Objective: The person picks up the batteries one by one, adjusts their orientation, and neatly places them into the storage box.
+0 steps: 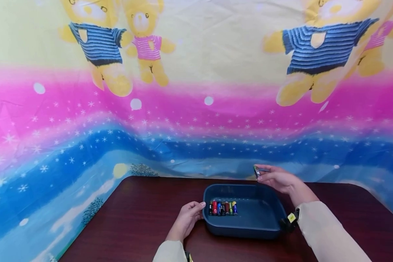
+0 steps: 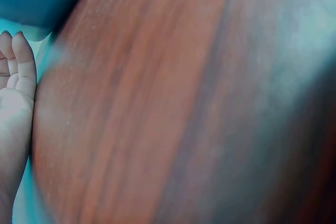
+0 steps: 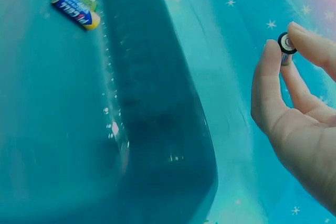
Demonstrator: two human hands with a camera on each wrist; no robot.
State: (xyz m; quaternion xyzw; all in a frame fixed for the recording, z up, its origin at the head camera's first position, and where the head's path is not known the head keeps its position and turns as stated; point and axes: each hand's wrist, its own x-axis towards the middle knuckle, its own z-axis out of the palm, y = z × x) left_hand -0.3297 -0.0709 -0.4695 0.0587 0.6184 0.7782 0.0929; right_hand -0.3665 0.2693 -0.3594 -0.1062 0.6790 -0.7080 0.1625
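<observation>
A dark blue-grey plastic tray (image 1: pixel 258 228) stands on the table. Inside it, at the left, several batteries (image 1: pixel 222 208) of different colours lie side by side in a row. My right hand (image 1: pixel 280 180) is raised above the tray's far right corner. Between thumb and fingertips it pinches one battery (image 3: pixel 286 44), whose round end faces the right wrist camera. At the tray's left side, my left hand (image 1: pixel 187 218) holds the wall, thumb at the rim. Only part of the left hand shows in the left wrist view, beside the tray's outer wall.
The tray stands on a dark red-brown wooden table (image 1: pixel 150 207). Behind and beside the table hangs a cloth (image 1: pixel 209 120) printed with bears and snowflakes. To the right of the row, the tray floor (image 1: pixel 255 214) is bare.
</observation>
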